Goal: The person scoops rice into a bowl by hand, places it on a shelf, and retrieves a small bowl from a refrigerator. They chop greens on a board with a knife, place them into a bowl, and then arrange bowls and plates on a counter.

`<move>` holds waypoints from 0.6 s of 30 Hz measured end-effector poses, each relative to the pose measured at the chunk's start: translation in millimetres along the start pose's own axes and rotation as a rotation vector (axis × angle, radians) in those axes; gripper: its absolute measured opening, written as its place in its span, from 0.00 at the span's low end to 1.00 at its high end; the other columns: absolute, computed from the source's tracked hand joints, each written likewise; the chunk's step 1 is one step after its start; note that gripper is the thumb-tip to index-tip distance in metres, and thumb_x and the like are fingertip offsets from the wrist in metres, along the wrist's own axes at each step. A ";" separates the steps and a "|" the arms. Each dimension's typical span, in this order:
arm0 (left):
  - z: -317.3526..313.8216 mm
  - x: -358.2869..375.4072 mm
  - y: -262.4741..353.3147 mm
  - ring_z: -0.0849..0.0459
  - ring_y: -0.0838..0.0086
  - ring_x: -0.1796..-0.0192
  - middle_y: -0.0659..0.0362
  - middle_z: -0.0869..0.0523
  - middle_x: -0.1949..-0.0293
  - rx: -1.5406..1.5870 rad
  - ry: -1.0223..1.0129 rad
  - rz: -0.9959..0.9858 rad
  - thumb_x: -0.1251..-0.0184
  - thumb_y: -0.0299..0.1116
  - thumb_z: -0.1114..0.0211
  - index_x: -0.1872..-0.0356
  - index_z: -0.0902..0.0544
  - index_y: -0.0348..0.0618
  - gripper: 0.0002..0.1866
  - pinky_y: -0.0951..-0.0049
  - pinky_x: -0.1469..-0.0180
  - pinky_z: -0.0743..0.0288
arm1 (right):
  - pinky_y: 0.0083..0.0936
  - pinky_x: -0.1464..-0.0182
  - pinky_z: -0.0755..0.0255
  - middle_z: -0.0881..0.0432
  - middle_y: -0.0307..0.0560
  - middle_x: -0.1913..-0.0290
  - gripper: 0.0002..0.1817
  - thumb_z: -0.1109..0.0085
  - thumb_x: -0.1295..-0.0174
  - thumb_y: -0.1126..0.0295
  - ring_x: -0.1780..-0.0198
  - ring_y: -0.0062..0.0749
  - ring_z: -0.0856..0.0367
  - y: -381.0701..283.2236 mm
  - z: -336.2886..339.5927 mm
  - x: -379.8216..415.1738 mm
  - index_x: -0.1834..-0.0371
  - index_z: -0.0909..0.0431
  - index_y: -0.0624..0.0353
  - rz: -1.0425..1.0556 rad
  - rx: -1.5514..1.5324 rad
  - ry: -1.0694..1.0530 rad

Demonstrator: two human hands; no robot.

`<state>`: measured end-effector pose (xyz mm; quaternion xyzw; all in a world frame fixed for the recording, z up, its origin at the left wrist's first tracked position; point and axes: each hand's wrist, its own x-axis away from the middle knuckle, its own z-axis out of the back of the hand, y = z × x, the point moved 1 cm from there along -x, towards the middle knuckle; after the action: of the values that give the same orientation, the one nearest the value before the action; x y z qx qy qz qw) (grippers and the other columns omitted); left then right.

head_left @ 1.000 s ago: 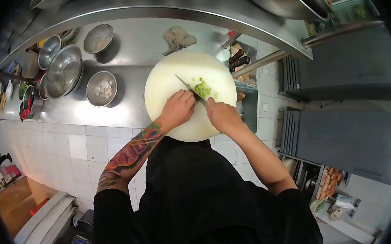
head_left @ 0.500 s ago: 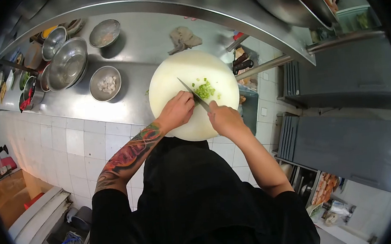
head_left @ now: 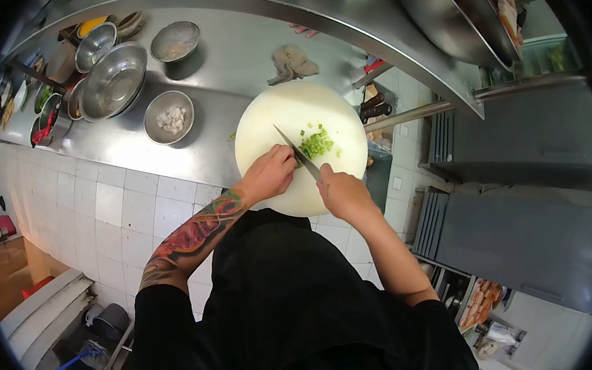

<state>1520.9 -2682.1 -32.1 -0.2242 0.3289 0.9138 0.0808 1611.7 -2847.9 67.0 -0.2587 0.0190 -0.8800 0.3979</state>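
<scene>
A round white cutting board lies at the edge of the steel counter. On it is a small pile of chopped green pieces. My right hand is closed round the handle of a knife, whose blade points up and left between the pile and my left hand. My left hand has its fingers curled beside the blade, pressed down on a green piece mostly hidden under the fingertips.
A bowl with pale pieces, another metal bowl and a larger bowl stand on the left. A crumpled cloth lies behind the board. Knife handles are at its right. A steel shelf crosses above; another person's fingers show beneath.
The view has shifted a little. The knife and my left hand remain close together on the board, and the green pile looks slightly larger. The other person's fingers show more.
</scene>
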 end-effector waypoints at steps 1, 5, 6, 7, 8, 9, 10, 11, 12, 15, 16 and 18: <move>-0.7 -0.5 -1.1 0.21 0.59 0.55 0.55 0.23 0.59 0.000 0.007 0.001 0.45 0.23 0.33 0.65 0.21 0.38 0.08 0.63 0.53 0.21 | 0.55 0.57 0.23 0.15 0.65 0.68 0.11 0.49 0.30 0.66 0.63 0.63 0.14 -0.9 -9.1 -6.4 0.55 0.30 0.64 0.010 -0.007 0.014; -6.4 6.1 -3.7 0.21 0.59 0.54 0.54 0.22 0.58 -0.021 -0.007 0.048 0.45 0.23 0.33 0.64 0.20 0.38 0.08 0.62 0.52 0.22 | 0.55 0.57 0.23 0.15 0.67 0.66 0.12 0.49 0.29 0.65 0.61 0.63 0.14 -9.4 7.2 2.8 0.55 0.30 0.64 -0.005 0.011 -0.027; -6.0 7.0 -5.2 0.20 0.58 0.53 0.54 0.21 0.57 -0.007 -0.025 0.071 0.45 0.22 0.32 0.64 0.20 0.38 0.08 0.62 0.52 0.22 | 0.55 0.57 0.23 0.15 0.67 0.66 0.12 0.49 0.29 0.65 0.61 0.63 0.14 -7.2 -2.1 -2.4 0.55 0.30 0.64 -0.001 0.010 -0.028; -5.2 7.3 -5.3 0.20 0.58 0.53 0.54 0.21 0.57 -0.007 -0.024 0.072 0.45 0.22 0.32 0.64 0.20 0.38 0.08 0.62 0.52 0.22 | 0.55 0.56 0.23 0.15 0.67 0.66 0.12 0.49 0.29 0.65 0.60 0.63 0.14 -0.3 -19.3 -9.8 0.55 0.30 0.63 0.004 0.015 -0.014; -4.3 7.5 -3.7 0.20 0.58 0.54 0.54 0.21 0.58 -0.009 0.004 0.049 0.45 0.22 0.32 0.64 0.20 0.38 0.08 0.62 0.52 0.22 | 0.54 0.56 0.23 0.15 0.66 0.66 0.12 0.48 0.29 0.64 0.60 0.63 0.15 1.7 -25.4 -11.5 0.54 0.30 0.63 0.003 0.019 0.000; -3.5 7.0 -1.8 0.20 0.58 0.54 0.54 0.21 0.59 -0.009 0.032 0.023 0.46 0.22 0.32 0.64 0.20 0.38 0.08 0.62 0.53 0.22 | 0.54 0.56 0.23 0.15 0.66 0.66 0.12 0.48 0.29 0.64 0.60 0.63 0.15 6.8 -22.6 -12.9 0.54 0.30 0.63 -0.006 0.020 0.001; -1.7 7.3 -0.6 0.20 0.58 0.54 0.54 0.21 0.59 -0.008 0.034 0.023 0.46 0.22 0.32 0.64 0.20 0.38 0.08 0.62 0.53 0.22 | 0.54 0.56 0.23 0.15 0.66 0.67 0.12 0.48 0.29 0.64 0.60 0.63 0.15 9.0 -10.2 -16.8 0.53 0.31 0.62 0.002 -0.010 -0.003; 1.3 10.5 1.8 0.20 0.58 0.55 0.54 0.22 0.59 -0.002 0.019 0.026 0.46 0.22 0.32 0.64 0.20 0.39 0.08 0.62 0.53 0.22 | 0.54 0.56 0.23 0.15 0.65 0.67 0.12 0.48 0.29 0.65 0.60 0.63 0.15 10.4 -3.9 -15.5 0.52 0.31 0.61 0.007 -0.049 -0.010; 3.9 10.3 1.4 0.20 0.58 0.56 0.55 0.22 0.60 -0.001 0.010 0.026 0.46 0.22 0.32 0.65 0.20 0.39 0.08 0.62 0.54 0.22 | 0.55 0.57 0.23 0.16 0.64 0.69 0.11 0.48 0.30 0.65 0.62 0.63 0.14 12.9 -2.0 -10.5 0.52 0.31 0.60 -0.010 -0.035 0.006; 2.5 9.3 0.1 0.20 0.59 0.57 0.55 0.22 0.61 -0.020 0.019 0.033 0.46 0.22 0.32 0.66 0.21 0.39 0.08 0.62 0.55 0.22 | 0.55 0.58 0.22 0.16 0.64 0.70 0.11 0.48 0.31 0.66 0.64 0.63 0.14 0.5 6.2 12.2 0.53 0.31 0.61 0.038 0.024 0.004; 1.5 9.7 0.1 0.20 0.59 0.57 0.55 0.22 0.61 -0.016 0.016 0.036 0.46 0.22 0.32 0.66 0.21 0.39 0.08 0.62 0.55 0.22 | 0.55 0.58 0.22 0.16 0.64 0.70 0.11 0.48 0.31 0.66 0.64 0.63 0.14 -1.5 4.9 16.0 0.53 0.31 0.61 0.036 0.023 -0.001; 1.0 10.3 -1.3 0.20 0.59 0.56 0.55 0.22 0.61 -0.028 -0.019 0.051 0.46 0.22 0.32 0.65 0.20 0.39 0.08 0.62 0.55 0.22 | 0.55 0.60 0.22 0.15 0.63 0.70 0.10 0.49 0.31 0.67 0.64 0.62 0.14 -6.6 1.3 18.7 0.55 0.31 0.62 0.047 0.049 -0.009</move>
<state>1511.8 -2680.4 -37.0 -0.2080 0.3209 0.9222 0.0572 1597.5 -2856.5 77.9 -0.2523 0.0018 -0.8693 0.4250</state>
